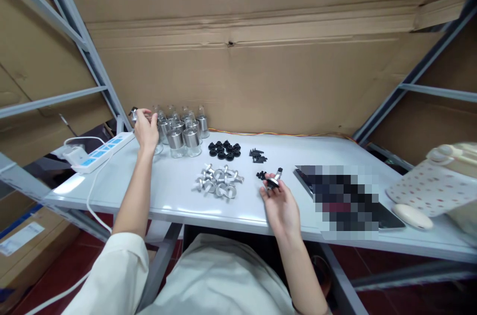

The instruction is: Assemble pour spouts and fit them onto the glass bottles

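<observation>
My left hand [146, 128] reaches to the back left of the table beside a group of glass bottles with metal bands [175, 139]. Its fingers are curled, and a small silver-and-black spout [133, 114] shows just beyond them; what lies inside the grasp is hidden. My right hand [282, 205] is palm up near the front edge, its fingers around a silver-and-black pourer top [274, 182]. Small black pieces [261, 175] lie just behind that hand. Between the hands are a pile of silver metal spout parts [219, 181], several black stoppers [224, 150] and thin black tubes [257, 156].
A white power strip [104, 152] with a cable lies at the table's left edge. On the right are a flat dark object [346, 200], partly blurred out, a cream oval object [413, 216] and a dotted container [425, 183]. Cardboard [261, 81] walls the back.
</observation>
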The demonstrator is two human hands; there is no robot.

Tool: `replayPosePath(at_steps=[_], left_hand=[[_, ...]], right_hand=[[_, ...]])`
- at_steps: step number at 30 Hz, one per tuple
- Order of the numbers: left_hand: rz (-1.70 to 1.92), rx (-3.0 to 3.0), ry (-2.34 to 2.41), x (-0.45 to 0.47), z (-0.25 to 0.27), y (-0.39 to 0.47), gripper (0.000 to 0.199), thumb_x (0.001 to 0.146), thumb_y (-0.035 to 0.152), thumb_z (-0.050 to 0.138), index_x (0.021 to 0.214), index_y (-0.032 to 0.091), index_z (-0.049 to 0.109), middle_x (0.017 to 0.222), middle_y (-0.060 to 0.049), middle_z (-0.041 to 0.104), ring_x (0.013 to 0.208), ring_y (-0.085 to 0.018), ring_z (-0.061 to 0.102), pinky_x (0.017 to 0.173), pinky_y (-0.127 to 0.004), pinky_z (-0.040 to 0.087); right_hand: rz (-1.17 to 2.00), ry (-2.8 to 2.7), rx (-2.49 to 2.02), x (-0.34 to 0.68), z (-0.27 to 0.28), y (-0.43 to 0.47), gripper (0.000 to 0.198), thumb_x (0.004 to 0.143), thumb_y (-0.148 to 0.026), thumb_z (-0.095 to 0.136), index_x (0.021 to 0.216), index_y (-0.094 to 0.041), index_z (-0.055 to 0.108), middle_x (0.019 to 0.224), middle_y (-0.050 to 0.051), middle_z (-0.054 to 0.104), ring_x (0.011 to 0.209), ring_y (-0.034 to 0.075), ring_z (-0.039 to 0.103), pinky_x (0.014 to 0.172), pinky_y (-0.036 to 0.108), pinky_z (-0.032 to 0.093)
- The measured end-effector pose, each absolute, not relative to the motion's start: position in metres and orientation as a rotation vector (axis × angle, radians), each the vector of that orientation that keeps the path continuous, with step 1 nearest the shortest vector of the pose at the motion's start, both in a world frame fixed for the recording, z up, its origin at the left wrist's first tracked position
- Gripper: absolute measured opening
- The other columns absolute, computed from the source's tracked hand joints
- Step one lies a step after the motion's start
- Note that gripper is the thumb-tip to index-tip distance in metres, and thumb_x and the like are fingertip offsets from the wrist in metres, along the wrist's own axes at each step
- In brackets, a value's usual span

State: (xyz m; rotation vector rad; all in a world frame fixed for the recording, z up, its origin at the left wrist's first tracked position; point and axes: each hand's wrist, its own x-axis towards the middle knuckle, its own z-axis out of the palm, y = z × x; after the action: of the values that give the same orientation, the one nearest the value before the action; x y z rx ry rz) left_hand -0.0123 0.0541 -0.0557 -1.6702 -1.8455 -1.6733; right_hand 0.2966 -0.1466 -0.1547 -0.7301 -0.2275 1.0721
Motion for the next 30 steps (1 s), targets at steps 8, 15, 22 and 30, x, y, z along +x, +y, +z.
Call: replayPosePath(at_steps=[8,15,22,30], left_hand=[[-1.622,-1.816,-1.843,-0.014,-0.088,0.086,0.026,0.089,0.023,0.039,0.112,0.012,0.042,0.115,-0.016,0.052,0.105,-0.023,0.052,0.096,-0.035,0.039],[-1.521,-1.894,-1.799,-0.011,-0.093,0.091,0.029,0.087,0.02,0.04,0.114,0.013,0.046,0.123,-0.016,0.047,0.12,-0.026,0.041,0.105,-0.04,0.03],[-1.715,-1.686,-1.701,0.019,-0.077,0.026,0.034,0.086,0.026,0.046,0.116,0.01,0.045,0.126,-0.019,0.042,0.125,-0.027,0.037,0.109,-0.042,0.026],[-0.69,-2.946,-1.758,0.1,-0.118,-0.097,0.102,0.06,0.058,0.072,0.143,0.029,0.021,0.155,-0.015,0.007,0.142,-0.039,-0.005,0.106,-0.066,0.01]], right_hand=[[1.083,-0.238,-0.74,0.298,-0.154,-0.146,0.014,0.072,-0.028,0.065,0.081,-0.019,0.066,0.09,0.002,0.067,0.077,0.013,0.061,0.066,0.025,0.05],[1.033,-0.307,-0.768,0.296,-0.157,-0.146,0.027,0.072,-0.04,0.068,0.091,-0.021,0.062,0.094,0.004,0.07,0.085,0.016,0.065,0.069,0.027,0.05],[0.984,-0.46,-0.843,0.279,-0.157,-0.139,0.041,0.073,-0.057,0.063,0.094,-0.022,0.056,0.103,0.006,0.068,0.111,0.02,0.059,0.089,0.034,0.046],[0.822,-0.914,-1.198,0.261,-0.162,-0.131,0.041,0.083,-0.062,0.044,0.094,-0.023,0.05,0.09,0.002,0.062,0.088,0.018,0.059,0.083,0.032,0.045]])
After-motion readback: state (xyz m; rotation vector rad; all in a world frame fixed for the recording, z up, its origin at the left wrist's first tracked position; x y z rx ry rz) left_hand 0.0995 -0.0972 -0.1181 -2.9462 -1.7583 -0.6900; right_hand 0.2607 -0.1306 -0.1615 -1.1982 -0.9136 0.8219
